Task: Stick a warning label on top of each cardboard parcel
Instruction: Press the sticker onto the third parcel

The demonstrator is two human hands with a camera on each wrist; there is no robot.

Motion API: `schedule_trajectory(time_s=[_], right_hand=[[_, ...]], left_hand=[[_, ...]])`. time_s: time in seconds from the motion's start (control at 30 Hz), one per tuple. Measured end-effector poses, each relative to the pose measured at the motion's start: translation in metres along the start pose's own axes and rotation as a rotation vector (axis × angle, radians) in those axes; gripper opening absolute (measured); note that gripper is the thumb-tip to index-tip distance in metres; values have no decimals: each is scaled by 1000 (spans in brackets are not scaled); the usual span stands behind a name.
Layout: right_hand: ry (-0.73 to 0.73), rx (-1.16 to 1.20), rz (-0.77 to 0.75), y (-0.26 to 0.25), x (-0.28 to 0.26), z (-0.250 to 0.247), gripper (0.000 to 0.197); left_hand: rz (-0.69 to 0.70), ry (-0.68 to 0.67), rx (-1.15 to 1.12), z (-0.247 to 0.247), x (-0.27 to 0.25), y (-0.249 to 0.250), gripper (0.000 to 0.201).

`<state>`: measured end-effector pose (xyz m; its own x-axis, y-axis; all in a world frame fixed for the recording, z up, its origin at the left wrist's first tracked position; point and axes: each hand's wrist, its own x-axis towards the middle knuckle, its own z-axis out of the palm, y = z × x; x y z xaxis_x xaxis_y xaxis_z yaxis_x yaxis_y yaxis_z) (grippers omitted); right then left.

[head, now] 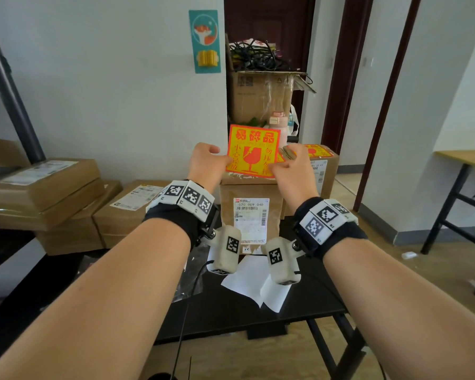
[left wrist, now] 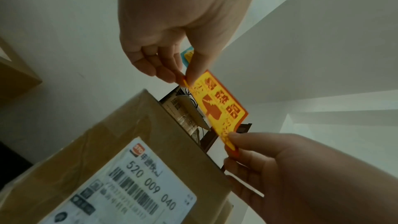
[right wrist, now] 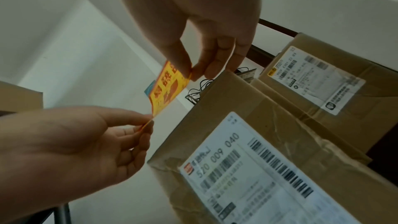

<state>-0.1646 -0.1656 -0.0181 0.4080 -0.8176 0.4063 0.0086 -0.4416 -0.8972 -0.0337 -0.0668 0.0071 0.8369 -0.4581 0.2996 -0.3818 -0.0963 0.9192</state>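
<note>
The warning label (head: 253, 151), yellow with red-orange print and a broken-glass symbol, is held in the air above the front cardboard parcel (head: 250, 212), its printed face toward the head camera. The left hand (head: 206, 163) pinches its left edge between thumb and forefinger, the other fingers curled; the right hand (head: 294, 167) pinches the right edge the same way. The head view shows the whole face of the label; the left wrist view shows it edge-on and tilted (left wrist: 219, 108) and clear of the parcel's top edge (left wrist: 172, 125), and the right wrist view shows it bowed (right wrist: 170, 88) between the two pinches. Only the right wrist view shows the shipping slip on the second parcel (right wrist: 336, 88) just behind and to the right; only the head view shows the yellow label (head: 317, 150) already on that parcel's top. The front parcel stands on a black table (head: 231, 308) with white paper sheets (head: 254, 282) before it. More brown boxes (head: 47, 193) are stacked to the left, and an open box of cables (head: 261, 94) rises behind.
</note>
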Motion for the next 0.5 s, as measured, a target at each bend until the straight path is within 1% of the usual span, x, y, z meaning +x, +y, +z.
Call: schedule_trajectory(time_s=[0.07, 0.13, 0.33, 0.5], right_hand=[[5, -19, -1, 5, 6, -2, 50], [0, -46, -11, 9, 10, -2, 48], [-28, -188, -79, 13, 16, -3, 51], [-29, -266, -110, 16, 15, -2, 54]], left_hand=[[-20, -13, 10, 2, 3, -5, 43], [-27, -14, 24, 6, 4, -9, 46], [-51, -21, 86, 11, 4, -18, 52], [-19, -32, 138, 12, 1, -19, 50]])
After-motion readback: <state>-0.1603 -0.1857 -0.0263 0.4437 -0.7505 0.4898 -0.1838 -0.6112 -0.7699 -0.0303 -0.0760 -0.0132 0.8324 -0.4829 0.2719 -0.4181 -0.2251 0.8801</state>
